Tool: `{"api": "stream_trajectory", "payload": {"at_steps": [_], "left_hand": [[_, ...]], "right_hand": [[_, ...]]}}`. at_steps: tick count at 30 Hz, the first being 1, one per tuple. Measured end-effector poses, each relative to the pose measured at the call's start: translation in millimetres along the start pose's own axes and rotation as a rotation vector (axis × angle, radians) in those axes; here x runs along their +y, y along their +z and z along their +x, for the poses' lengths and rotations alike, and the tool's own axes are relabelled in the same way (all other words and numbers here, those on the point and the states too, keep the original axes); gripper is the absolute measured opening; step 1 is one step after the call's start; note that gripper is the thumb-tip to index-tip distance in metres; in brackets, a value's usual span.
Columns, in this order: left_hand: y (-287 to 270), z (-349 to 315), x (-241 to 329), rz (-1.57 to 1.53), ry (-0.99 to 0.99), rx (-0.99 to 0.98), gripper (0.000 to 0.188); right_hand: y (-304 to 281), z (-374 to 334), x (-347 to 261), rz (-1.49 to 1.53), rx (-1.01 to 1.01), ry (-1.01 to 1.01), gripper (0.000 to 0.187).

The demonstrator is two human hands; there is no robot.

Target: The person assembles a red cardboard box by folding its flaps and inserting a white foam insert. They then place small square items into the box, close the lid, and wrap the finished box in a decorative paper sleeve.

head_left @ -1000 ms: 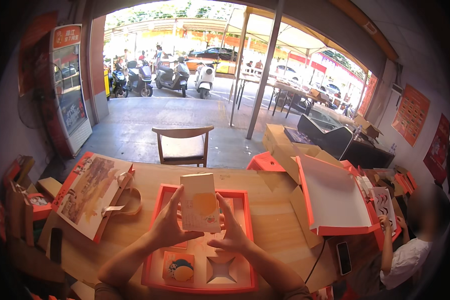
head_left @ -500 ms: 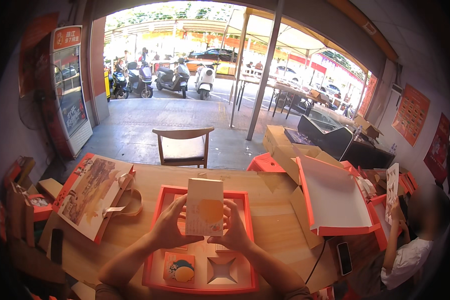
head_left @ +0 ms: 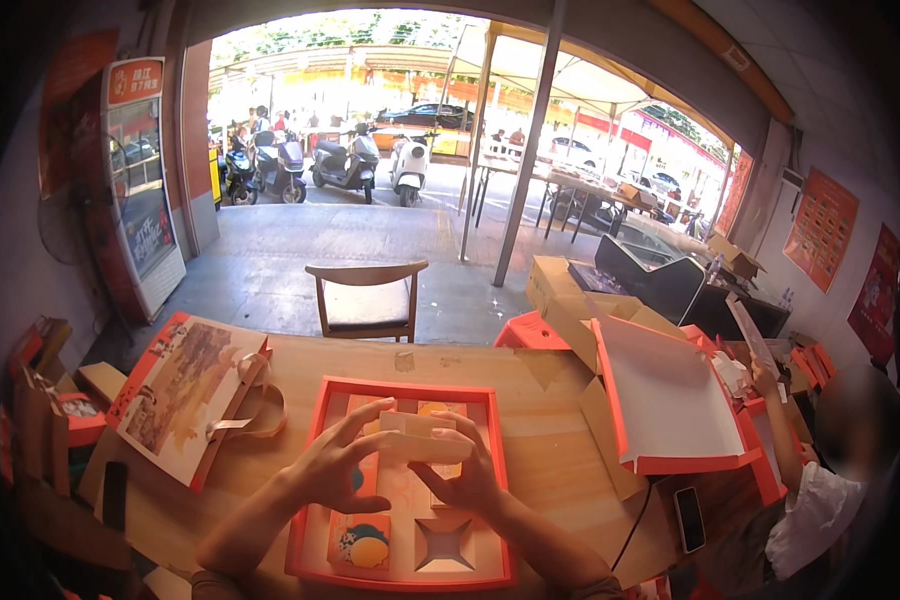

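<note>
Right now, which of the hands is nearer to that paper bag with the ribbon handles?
Left. The left hand holds the small box over the orange tray, just right of the paper bag; the right hand is farther right.

Forearms: 2 bare forearms enter from the lower edge and converge toward the middle.
Left hand [head_left: 332,468]: palm turned inward, fingers spread and curved, fingertips pointing right.
Right hand [head_left: 466,472]: mirrors it, fingers curled, thumb up.
Gap: the hands face each other, close together.
</note>
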State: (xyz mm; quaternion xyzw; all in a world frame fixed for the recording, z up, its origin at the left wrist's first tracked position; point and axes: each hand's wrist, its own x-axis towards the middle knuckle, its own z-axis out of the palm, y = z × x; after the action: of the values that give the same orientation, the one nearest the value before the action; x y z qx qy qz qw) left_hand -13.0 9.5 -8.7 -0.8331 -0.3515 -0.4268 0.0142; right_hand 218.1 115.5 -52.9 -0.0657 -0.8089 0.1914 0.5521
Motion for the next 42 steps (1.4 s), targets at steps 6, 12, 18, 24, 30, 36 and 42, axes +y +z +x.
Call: {"api": "stream_trajectory", "payload": {"at_steps": [6,12,18,24,30,36,42], "left_hand": [[7.1,-9.8,5.4,-0.117,-0.115,0.141,0.047],[13.9,9.6,28.1,0.028,-0.178,0.325,0.03],[15.5,7.7,31.4,0.072,-0.168,0.258,0.037],[15.4,11.6,31.2,0.145,-0.101,0.253,0.029],[19.7,2.2,28.4,0.065,-0.192,0.277,0.021],[17.1,5.9,26.5,0.122,-0.106,0.247,0.015],[12.4,0.6,19.2,-0.107,-0.34,0.29,0.025]], "right_hand": [[-1.1,-5.3,5.2,-0.175,-0.037,-0.067,0.054],[0.6,-3.0,-1.5,-0.159,-0.071,-0.028,0.053],[3.5,-6.8,2.2,-0.055,-0.028,-0.015,0.06],[-1.4,-9.0,-3.2,-0.056,-0.176,0.192,0.076],[-0.9,-7.8,-2.9,-0.123,-0.23,0.123,0.082],[-1.2,-4.7,-1.3,-0.104,-0.196,0.002,0.081],[-5.4,2.6,-11.6,-0.18,-0.234,-0.168,0.068]]}}
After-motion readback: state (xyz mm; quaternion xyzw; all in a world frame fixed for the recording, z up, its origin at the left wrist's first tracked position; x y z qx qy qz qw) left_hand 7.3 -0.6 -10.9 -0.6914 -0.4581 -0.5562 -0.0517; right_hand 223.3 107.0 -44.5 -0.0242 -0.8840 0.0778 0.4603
